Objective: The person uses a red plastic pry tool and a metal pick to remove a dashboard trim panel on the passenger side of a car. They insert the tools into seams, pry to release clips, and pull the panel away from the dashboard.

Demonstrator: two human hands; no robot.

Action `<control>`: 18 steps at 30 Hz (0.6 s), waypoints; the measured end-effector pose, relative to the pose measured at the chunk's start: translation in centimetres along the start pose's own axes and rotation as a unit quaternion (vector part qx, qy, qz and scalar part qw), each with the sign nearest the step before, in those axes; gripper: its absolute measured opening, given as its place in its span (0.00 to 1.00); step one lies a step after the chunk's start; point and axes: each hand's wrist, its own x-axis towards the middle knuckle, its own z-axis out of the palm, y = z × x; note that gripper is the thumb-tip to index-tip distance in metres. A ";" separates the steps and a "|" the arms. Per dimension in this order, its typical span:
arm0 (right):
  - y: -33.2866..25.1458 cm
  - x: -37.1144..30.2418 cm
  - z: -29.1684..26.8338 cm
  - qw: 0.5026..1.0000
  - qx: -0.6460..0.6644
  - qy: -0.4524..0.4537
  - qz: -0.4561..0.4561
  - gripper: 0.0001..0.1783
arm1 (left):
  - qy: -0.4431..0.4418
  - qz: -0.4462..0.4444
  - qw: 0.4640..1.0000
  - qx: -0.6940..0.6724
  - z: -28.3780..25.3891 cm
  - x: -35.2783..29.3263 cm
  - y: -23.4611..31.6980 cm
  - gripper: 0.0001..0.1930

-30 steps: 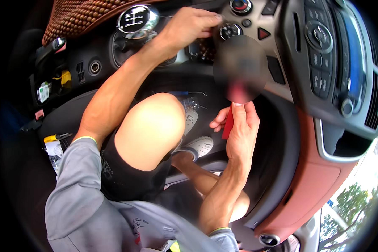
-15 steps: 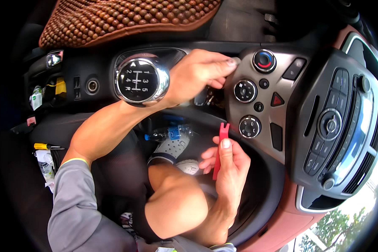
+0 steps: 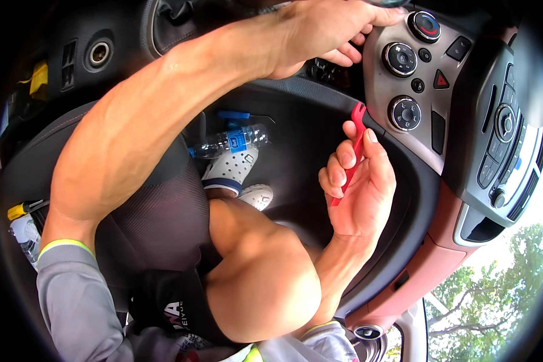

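My right hand [image 3: 359, 187] is shut on a thin red plastic pry tool [image 3: 354, 142]. The tool's tip touches the lower left edge of the silver climate control panel [image 3: 419, 130], close to a round knob [image 3: 404, 113]. My left hand [image 3: 323, 30] reaches across from the left, its fingers curled round the panel's upper left edge beside another knob [image 3: 399, 58]. My bare knee [image 3: 259, 277] rises below both hands.
A plastic water bottle [image 3: 229, 142] lies in the dark footwell beside my white shoe [image 3: 230, 170]. A radio unit with buttons [image 3: 504, 139] sits right of the panel. Red trim [image 3: 431, 259] runs below it. A round socket [image 3: 99, 53] is at upper left.
The view has tilted, and the gear knob has left it. My right hand has lifted the red tool up to the panel's edge. My left hand stays on the panel's upper edge.
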 end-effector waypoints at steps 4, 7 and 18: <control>-0.1 0.0 -0.2 0.994 0.091 -0.047 0.048 0.20 | -0.005 0.016 1.000 0.017 -1.0 0.0 0.0 0.26; -0.9 0.2 -0.1 0.976 0.170 -0.117 0.073 0.21 | -0.010 0.026 0.999 0.027 -1.3 0.4 0.3 0.26; -1.3 1.3 2.0 0.957 0.203 -0.184 0.093 0.19 | 0.015 0.061 0.996 0.055 -4.6 -0.5 2.8 0.25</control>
